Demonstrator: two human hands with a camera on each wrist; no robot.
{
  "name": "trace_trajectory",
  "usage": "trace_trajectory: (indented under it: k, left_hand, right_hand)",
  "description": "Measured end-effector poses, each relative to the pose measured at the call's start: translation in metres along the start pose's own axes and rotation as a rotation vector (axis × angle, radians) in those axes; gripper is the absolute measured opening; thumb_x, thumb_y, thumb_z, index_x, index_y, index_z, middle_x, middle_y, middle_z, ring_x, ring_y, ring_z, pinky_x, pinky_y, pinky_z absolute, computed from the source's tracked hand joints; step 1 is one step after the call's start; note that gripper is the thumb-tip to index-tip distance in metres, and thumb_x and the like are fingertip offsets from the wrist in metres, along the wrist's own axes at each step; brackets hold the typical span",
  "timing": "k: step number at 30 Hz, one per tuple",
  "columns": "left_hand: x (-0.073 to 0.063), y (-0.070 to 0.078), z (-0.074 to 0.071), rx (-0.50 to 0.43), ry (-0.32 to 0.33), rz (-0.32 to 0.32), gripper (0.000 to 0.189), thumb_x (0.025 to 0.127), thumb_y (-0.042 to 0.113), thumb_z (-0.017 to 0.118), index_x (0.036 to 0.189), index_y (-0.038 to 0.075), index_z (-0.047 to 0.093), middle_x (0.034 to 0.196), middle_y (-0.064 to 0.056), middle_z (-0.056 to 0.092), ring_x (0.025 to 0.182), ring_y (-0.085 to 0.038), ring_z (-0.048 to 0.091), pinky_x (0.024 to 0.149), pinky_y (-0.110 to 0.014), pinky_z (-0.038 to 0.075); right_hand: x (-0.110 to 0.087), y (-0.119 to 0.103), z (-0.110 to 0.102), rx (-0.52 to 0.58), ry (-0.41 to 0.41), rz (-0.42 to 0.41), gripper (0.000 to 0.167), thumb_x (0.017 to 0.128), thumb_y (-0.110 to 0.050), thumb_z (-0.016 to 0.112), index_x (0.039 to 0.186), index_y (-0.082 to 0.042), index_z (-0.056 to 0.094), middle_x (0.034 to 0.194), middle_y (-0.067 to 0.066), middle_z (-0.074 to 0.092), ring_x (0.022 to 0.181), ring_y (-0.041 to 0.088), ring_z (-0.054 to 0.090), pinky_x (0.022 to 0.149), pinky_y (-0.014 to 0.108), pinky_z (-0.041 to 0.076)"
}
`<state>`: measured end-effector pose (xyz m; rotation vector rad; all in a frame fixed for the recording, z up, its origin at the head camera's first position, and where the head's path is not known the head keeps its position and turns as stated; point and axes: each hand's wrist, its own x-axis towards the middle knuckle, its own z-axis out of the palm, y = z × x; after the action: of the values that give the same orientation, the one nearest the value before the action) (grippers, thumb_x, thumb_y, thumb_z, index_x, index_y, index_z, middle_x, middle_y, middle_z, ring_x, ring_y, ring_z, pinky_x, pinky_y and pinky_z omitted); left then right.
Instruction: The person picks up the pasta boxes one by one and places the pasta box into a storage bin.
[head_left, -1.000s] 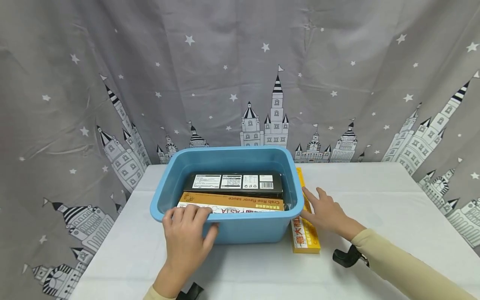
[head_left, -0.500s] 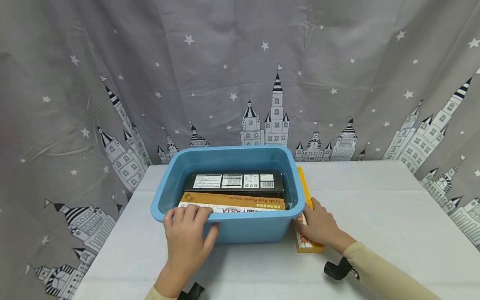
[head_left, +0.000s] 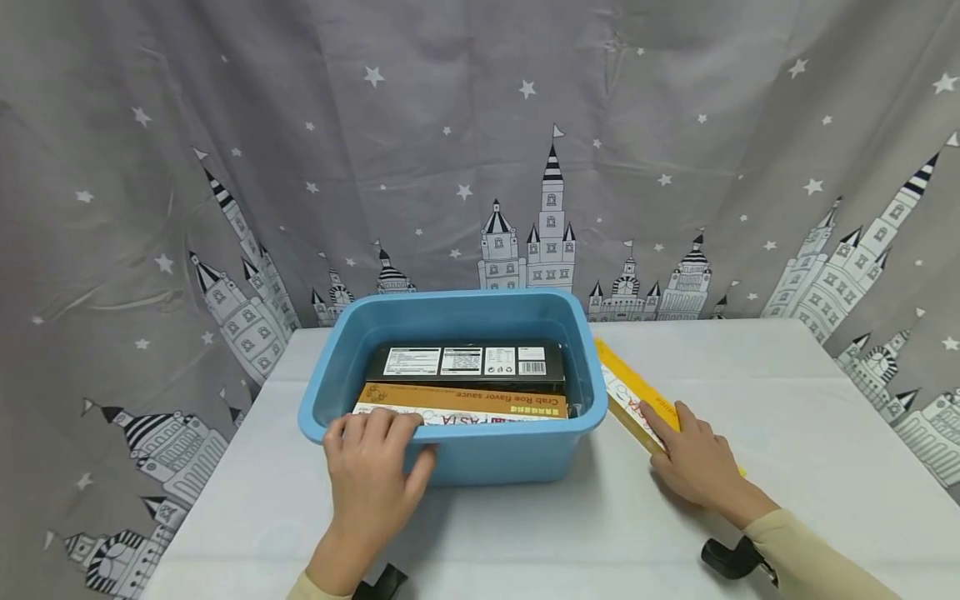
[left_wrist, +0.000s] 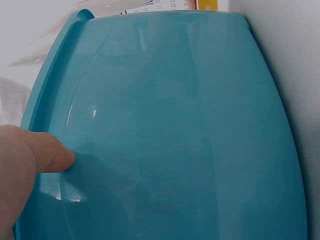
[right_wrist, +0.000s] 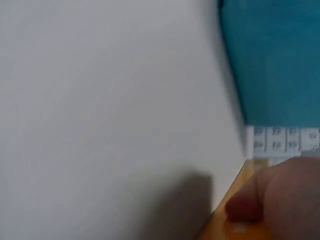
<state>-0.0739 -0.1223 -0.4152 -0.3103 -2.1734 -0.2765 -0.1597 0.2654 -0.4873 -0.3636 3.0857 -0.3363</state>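
My left hand (head_left: 375, 483) grips the near rim of a blue plastic basin (head_left: 495, 454), fingers over the edge and thumb against the outer wall. In the left wrist view the thumb (left_wrist: 52, 155) lies on that wall. Inside the basin are a black box (head_left: 468, 368) with white labels and an orange-and-white pasta box (head_left: 465, 400) marked "Crab Roe flavor sauce". To the right of the basin, my right hand (head_left: 701, 462) holds a yellow-and-white pasta box (head_left: 633, 387), which slants away from the basin. My palm hides its near end.
Everything stands on a white-covered table (head_left: 510, 542). A grey curtain (head_left: 420, 167) printed with castles and stars hangs behind it, close to the basin's far side. Black wrist mounts (head_left: 731, 558) sit under the forearms.
The right hand has taken hold of the yellow pasta box and swung its near end to the right, away from the basin. The left hand stays on the rim.
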Motion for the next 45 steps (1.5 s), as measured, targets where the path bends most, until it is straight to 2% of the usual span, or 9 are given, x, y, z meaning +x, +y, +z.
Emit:
trace_trajectory:
  k: [4, 8, 13, 20, 27, 31, 35, 42, 45]
  left_hand:
    - [0.0, -0.001, 0.001, -0.008, 0.009, 0.004, 0.02, 0.075, 0.02, 0.067, 0.092, 0.01, 0.068, 0.084, -0.009, 0.06, 0.079, -0.032, 0.049, 0.087, -0.057, 0.034]
    - [-0.001, -0.002, 0.002, -0.014, 0.028, 0.007, 0.022, 0.072, 0.019, 0.069, 0.093, 0.011, 0.069, 0.084, -0.009, 0.061, 0.079, -0.032, 0.05, 0.087, -0.057, 0.034]
    - [-0.001, -0.002, 0.003, -0.017, 0.034, 0.007, 0.022, 0.072, 0.019, 0.068, 0.093, 0.011, 0.069, 0.084, -0.009, 0.061, 0.079, -0.032, 0.05, 0.087, -0.057, 0.034]
    - [-0.001, -0.002, 0.002, -0.009, 0.024, 0.005, 0.02, 0.075, 0.021, 0.066, 0.092, 0.011, 0.068, 0.083, -0.009, 0.06, 0.079, -0.032, 0.049, 0.088, -0.057, 0.034]
    - [-0.001, -0.002, 0.003, -0.02, 0.035, 0.004, 0.019, 0.073, 0.019, 0.068, 0.09, 0.011, 0.068, 0.083, -0.008, 0.059, 0.079, -0.031, 0.048, 0.087, -0.057, 0.033]
    - [-0.001, -0.002, 0.003, -0.022, 0.039, 0.005, 0.019, 0.073, 0.019, 0.067, 0.09, 0.011, 0.068, 0.083, -0.008, 0.059, 0.079, -0.03, 0.048, 0.087, -0.057, 0.033]
    - [-0.001, -0.002, 0.003, -0.022, 0.041, 0.004, 0.02, 0.072, 0.019, 0.068, 0.09, 0.011, 0.068, 0.083, -0.008, 0.059, 0.079, -0.031, 0.048, 0.087, -0.057, 0.033]
    - [-0.001, -0.002, 0.003, -0.021, 0.039, 0.005, 0.019, 0.073, 0.02, 0.067, 0.09, 0.011, 0.068, 0.082, -0.008, 0.059, 0.079, -0.031, 0.049, 0.087, -0.057, 0.034]
    - [-0.001, -0.002, 0.003, -0.021, 0.036, 0.004, 0.019, 0.073, 0.019, 0.067, 0.09, 0.011, 0.068, 0.082, -0.008, 0.059, 0.079, -0.031, 0.049, 0.087, -0.057, 0.034]
  right_hand:
    - [-0.005, 0.013, 0.005, -0.047, 0.07, -0.026, 0.068, 0.088, -0.024, 0.059, 0.154, -0.019, 0.044, 0.143, 0.033, 0.042, 0.099, 0.043, 0.057, 0.075, 0.06, 0.048]
    - [-0.006, 0.017, 0.006, -0.069, 0.086, -0.04, 0.066, 0.092, -0.031, 0.063, 0.154, -0.02, 0.043, 0.14, 0.032, 0.044, 0.091, 0.039, 0.055, 0.072, 0.058, 0.047]
    - [-0.005, 0.017, 0.007, -0.083, 0.086, -0.048, 0.068, 0.092, -0.033, 0.068, 0.154, -0.021, 0.043, 0.135, 0.032, 0.046, 0.091, 0.04, 0.054, 0.074, 0.059, 0.048]
    - [-0.005, 0.017, 0.008, -0.079, 0.098, -0.058, 0.066, 0.093, -0.032, 0.068, 0.153, -0.02, 0.044, 0.132, 0.034, 0.047, 0.094, 0.042, 0.055, 0.077, 0.06, 0.048]
    - [-0.003, 0.019, 0.0, -0.02, 0.047, -0.06, 0.066, 0.095, -0.031, 0.066, 0.155, -0.019, 0.042, 0.133, 0.037, 0.048, 0.098, 0.044, 0.057, 0.08, 0.062, 0.049]
    - [-0.002, 0.024, -0.017, 0.057, 0.024, -0.089, 0.065, 0.097, -0.03, 0.064, 0.156, -0.016, 0.041, 0.133, 0.04, 0.049, 0.102, 0.047, 0.06, 0.079, 0.063, 0.051]
    - [0.001, 0.029, -0.043, 0.089, 0.05, -0.153, 0.064, 0.097, -0.029, 0.064, 0.156, -0.013, 0.041, 0.13, 0.041, 0.051, 0.103, 0.048, 0.061, 0.076, 0.061, 0.051]
    - [0.018, 0.028, -0.107, 0.057, 0.055, -0.22, 0.066, 0.1, -0.03, 0.06, 0.159, -0.013, 0.035, 0.133, 0.04, 0.049, 0.105, 0.046, 0.058, 0.076, 0.058, 0.051]
    - [0.025, 0.023, -0.135, 0.024, 0.055, -0.251, 0.067, 0.1, -0.029, 0.06, 0.159, -0.014, 0.033, 0.133, 0.037, 0.048, 0.104, 0.043, 0.056, 0.075, 0.052, 0.05]
